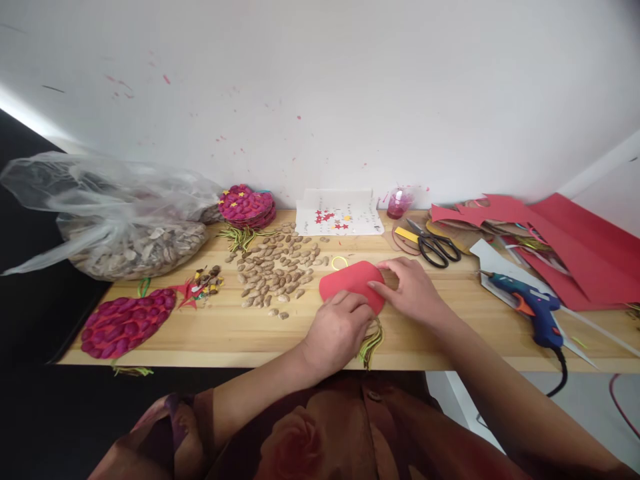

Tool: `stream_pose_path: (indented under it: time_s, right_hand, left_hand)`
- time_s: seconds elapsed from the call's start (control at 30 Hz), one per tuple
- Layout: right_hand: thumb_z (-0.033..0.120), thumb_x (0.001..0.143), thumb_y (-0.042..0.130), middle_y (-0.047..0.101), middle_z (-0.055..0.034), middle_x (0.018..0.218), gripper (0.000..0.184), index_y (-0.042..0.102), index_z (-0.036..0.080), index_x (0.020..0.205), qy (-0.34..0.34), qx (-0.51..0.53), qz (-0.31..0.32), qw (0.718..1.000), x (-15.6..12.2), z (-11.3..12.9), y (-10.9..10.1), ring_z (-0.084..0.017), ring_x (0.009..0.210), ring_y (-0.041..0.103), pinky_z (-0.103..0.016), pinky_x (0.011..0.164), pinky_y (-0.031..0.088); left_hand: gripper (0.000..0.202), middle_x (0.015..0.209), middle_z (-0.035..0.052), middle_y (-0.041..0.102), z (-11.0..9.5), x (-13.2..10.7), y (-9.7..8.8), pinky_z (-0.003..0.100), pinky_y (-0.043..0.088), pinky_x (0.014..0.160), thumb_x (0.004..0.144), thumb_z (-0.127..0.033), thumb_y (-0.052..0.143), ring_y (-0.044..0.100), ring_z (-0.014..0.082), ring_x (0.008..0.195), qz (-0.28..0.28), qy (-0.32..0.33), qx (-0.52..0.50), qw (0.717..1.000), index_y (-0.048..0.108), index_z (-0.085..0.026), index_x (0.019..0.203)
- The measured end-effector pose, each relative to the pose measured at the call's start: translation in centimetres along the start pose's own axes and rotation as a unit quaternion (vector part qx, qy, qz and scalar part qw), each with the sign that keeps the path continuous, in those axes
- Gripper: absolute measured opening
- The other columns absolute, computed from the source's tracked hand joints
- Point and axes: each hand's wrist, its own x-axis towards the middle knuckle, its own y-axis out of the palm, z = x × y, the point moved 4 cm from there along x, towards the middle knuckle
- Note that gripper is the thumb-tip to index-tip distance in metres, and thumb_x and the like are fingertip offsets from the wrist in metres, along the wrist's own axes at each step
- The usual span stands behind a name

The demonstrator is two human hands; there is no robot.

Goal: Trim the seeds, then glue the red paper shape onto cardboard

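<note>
A red paper cutout (353, 280) with a rounded outline lies on the table in front of me. A yellow loop (339, 263) pokes out at its far edge, and a green and brown yarn tassel (371, 343) hangs from its near side. My left hand (337, 333) rests on the near left part of the cutout with its fingers curled against it. Holding the right edge between thumb and fingers is my right hand (413, 290). The left hand's fingertips are partly hidden. Loose tan nut shells (273, 270) are spread just left of the cutout.
A clear bag (135, 247) of shells stands at left, near a magenta shell-covered piece (127, 323) and a similar stack (246, 207). Paper with stars (340, 213) and a small cup (400, 202) sit behind. Scissors (435, 243), a glue gun (535, 307) and red sheets (585, 250) lie right.
</note>
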Motion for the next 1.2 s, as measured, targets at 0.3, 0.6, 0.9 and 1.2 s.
stream_pose_path:
  time_s: [0.3,0.6,0.9,1.2]
  right_hand:
    - [0.045,0.086,0.063,0.069,-0.0112,0.107,0.035,0.066,0.017,0.106,0.033,-0.005,-0.01,0.999,-1.7,-0.5,-0.4,-0.027,0.104,0.059,-0.043,0.096,0.042]
    - [0.046,0.083,0.067,0.069,-0.0118,0.114,0.043,0.066,0.017,0.116,0.054,0.007,-0.013,0.998,-2.6,-0.5,-1.0,-0.028,0.11,0.059,-0.044,0.1,0.043]
    - [0.047,0.083,0.068,0.066,-0.0142,0.118,0.049,0.064,0.016,0.121,0.016,0.0,0.023,1.0,-1.7,0.0,-0.9,-0.03,0.114,0.057,-0.048,0.103,0.043]
    - [0.035,0.089,0.064,0.067,-0.0114,0.106,0.033,0.067,0.017,0.117,-0.051,0.05,-0.062,0.996,-4.7,1.4,-2.5,-0.024,0.103,0.059,-0.041,0.097,0.046]
  left_hand:
    - [0.016,0.11,0.006,0.071,1.7,-0.9,-2.2,0.046,0.044,0.102,0.097,-0.02,0.055,0.057,0.0251,0.111,0.02,0.037,0.018,0.999,0.07,-0.022,0.104]
    - [0.022,0.125,0.0099,0.064,2.5,-0.7,-2.4,0.047,0.046,0.105,0.095,-0.021,0.057,0.054,0.0265,0.121,0.021,0.043,0.002,0.999,0.065,-0.022,0.116]
    - [0.057,0.146,0.0188,0.045,3.9,-0.1,-2.6,0.055,0.042,0.112,0.086,-0.035,0.072,0.043,0.0337,0.137,0.022,-0.065,0.014,0.998,0.051,-0.019,0.136]
    - [0.022,0.13,0.0139,0.06,3.9,0.0,-2.4,0.051,0.044,0.111,0.091,-0.026,0.064,0.052,0.0288,0.128,0.034,-0.024,-0.03,0.999,0.068,-0.019,0.112]
